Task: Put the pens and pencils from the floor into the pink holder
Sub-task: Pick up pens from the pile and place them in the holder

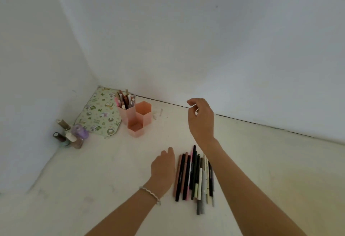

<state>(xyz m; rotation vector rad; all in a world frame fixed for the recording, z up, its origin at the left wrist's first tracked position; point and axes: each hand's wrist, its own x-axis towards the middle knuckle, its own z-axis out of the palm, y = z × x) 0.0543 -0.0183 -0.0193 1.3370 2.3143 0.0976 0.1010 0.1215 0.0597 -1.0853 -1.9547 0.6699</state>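
Both hands hover empty: left hand (pixel 162 167) beside pens (pixel 194 177), right hand (pixel 201 119) raised.

Single head-worn wide-angle view, looking forward and down from above the floor (pixel 112 170), facing a white wall corner (pixel 97 84), both forearms reaching in from the bottom edge, walls bowed by the lens

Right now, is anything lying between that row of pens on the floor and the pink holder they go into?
Nothing visible. The pale floor between the row of pens and pencils and the pink hexagonal plastic holder is bare; the floral cloth pouch and small bottles sit off to the holder's left.
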